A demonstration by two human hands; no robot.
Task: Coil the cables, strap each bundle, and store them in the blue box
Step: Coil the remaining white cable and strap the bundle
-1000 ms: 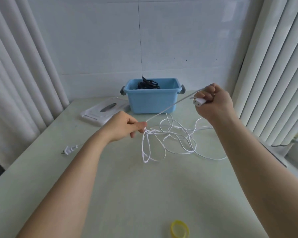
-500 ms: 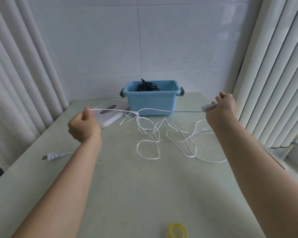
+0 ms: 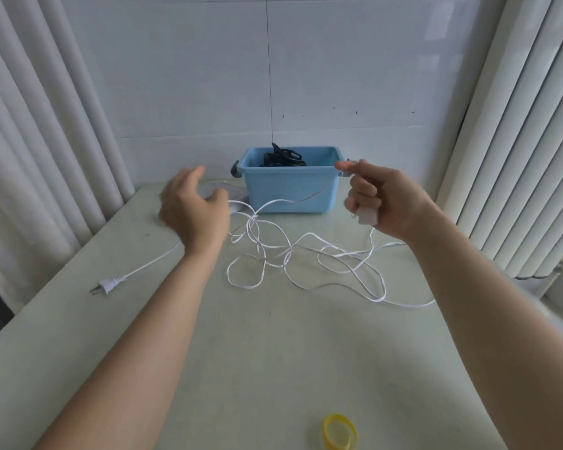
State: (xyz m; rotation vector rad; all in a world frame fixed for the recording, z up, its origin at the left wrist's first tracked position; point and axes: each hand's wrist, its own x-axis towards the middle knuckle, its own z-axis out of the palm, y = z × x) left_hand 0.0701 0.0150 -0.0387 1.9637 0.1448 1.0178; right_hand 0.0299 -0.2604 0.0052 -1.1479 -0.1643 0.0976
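A white cable (image 3: 306, 254) lies in loose tangled loops on the table, in front of the blue box (image 3: 290, 193). Its plug (image 3: 108, 284) rests at the left, near the table edge. My right hand (image 3: 387, 199) grips the cable's white end block in its curled fingers and pinches a strand between thumb and forefinger, held up beside the box. My left hand (image 3: 192, 212) is blurred, with fingers spread above the table; the cable passes close to its thumb, and no grip shows. A black cable bundle (image 3: 281, 157) sits inside the box.
A yellow strap loop (image 3: 338, 433) lies at the near edge of the pale green table (image 3: 273, 352). A white lid behind my left hand is mostly hidden. Curtains hang on both sides and a tiled wall stands behind the box.
My left hand has opened, dropped the taut strand and moved right towards the box. The stretched cable has gone slack. My right hand has turned and now holds the end block lower.
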